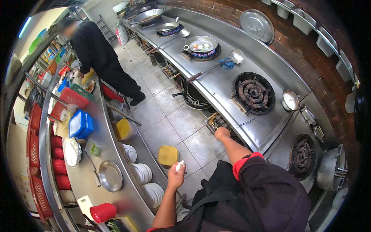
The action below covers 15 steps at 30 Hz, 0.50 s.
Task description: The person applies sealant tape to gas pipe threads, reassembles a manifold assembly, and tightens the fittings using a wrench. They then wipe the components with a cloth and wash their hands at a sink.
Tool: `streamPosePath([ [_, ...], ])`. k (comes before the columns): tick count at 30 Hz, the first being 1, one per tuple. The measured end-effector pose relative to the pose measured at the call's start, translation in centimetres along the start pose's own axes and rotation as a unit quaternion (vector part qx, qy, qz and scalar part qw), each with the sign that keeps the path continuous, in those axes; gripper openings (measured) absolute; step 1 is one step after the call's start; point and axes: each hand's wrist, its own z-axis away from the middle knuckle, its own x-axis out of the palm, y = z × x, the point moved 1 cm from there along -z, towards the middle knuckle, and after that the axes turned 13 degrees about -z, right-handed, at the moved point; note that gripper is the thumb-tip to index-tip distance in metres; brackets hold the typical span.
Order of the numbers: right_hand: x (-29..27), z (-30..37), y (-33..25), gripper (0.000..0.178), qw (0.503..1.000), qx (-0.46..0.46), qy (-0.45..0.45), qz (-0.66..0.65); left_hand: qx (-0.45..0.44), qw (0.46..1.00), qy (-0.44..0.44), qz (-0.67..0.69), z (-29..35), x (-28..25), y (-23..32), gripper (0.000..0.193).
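Observation:
My left hand [176, 178] is closed around a small white crumpled thing [180, 166], perhaps cloth or paper; its kind is unclear. My right hand [222, 133] reaches to the front edge of the stove, fingers closed at the brass gas valves [213, 120]. Above them on the steel stove top sits a bare round burner [253, 93]. Farther along, a two-handled wok [201, 45] with pieces of food in liquid stands over a lit blue flame. A long-handled ladle [236, 56] lies across the stove beside a blue cloth [227, 64].
Left of me runs a steel counter with a metal pan [110, 176], a blue container [81, 124] and a red cup [103, 212]. Stacked plates [142, 173] stand below. A yellow-lidded tub [168, 155] is beyond my left hand. Another person [104, 54] works at the far left.

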Motion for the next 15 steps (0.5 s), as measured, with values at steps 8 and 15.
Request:
streamPosePath([
  [8,-3.0,0.9,-1.2,0.027,0.98,-0.129,-0.076,0.131,-0.024,0.99,-0.041,-0.132,-8.4,-0.5,1.6,0.024],
  [15,-7.0,-0.3,-5.5,0.024,0.967,-0.229,-0.099,-0.044,0.068,0.965,-0.081,-0.241,-20.7,-1.0,6.6,0.03],
])
